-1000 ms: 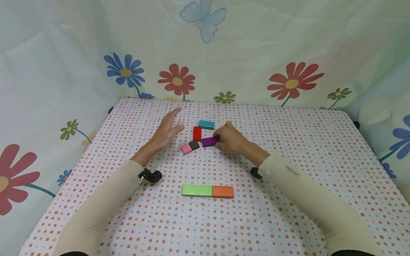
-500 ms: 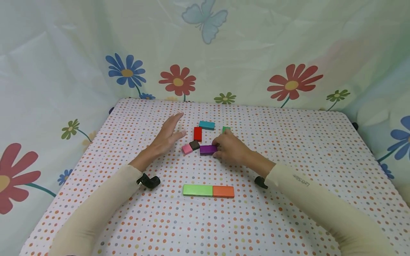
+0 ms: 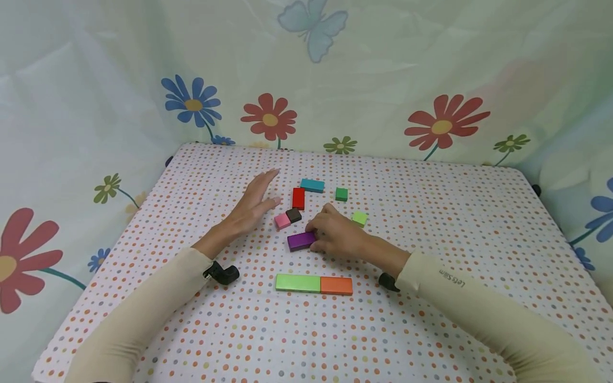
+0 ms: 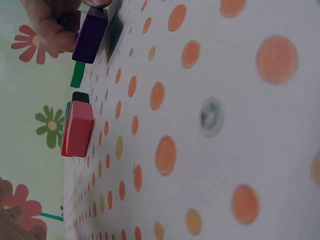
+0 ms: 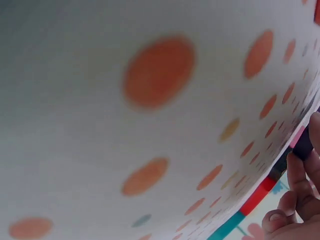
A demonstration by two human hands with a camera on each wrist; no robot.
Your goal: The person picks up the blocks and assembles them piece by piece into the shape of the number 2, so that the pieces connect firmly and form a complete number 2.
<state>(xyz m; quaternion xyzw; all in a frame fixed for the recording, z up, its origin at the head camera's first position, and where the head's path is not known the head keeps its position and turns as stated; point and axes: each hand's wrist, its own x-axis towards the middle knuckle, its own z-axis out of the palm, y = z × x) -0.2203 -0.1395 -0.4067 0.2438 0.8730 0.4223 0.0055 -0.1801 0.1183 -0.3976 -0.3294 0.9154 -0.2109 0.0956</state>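
Note:
My right hand [image 3: 337, 233] pinches the right end of a purple block [image 3: 300, 241] between thumb and fingers. In the left wrist view the purple block [image 4: 90, 35] is lifted a little off the cloth, with a shadow beside it. My left hand [image 3: 251, 206] is held with fingers extended, gripping nothing. To its right lie a pink block [image 3: 282, 221] and a black block [image 3: 293, 215], touching each other. Behind these a red block [image 3: 298, 198] stands lengthwise, near a teal block [image 3: 313, 185].
A long light-green block [image 3: 298, 283] and an orange block [image 3: 336, 285] lie end to end in front. A green block [image 3: 341, 194] and a small lime block [image 3: 359, 218] sit beyond the right hand. A dotted cloth [image 3: 431, 213] covers the table; a flowered curtain [image 3: 383, 69] hangs behind.
My right hand has drawn the purple block toward me and slightly left, away from the other blocks. The green and lime blocks have come into sight behind it. My left hand has barely moved.

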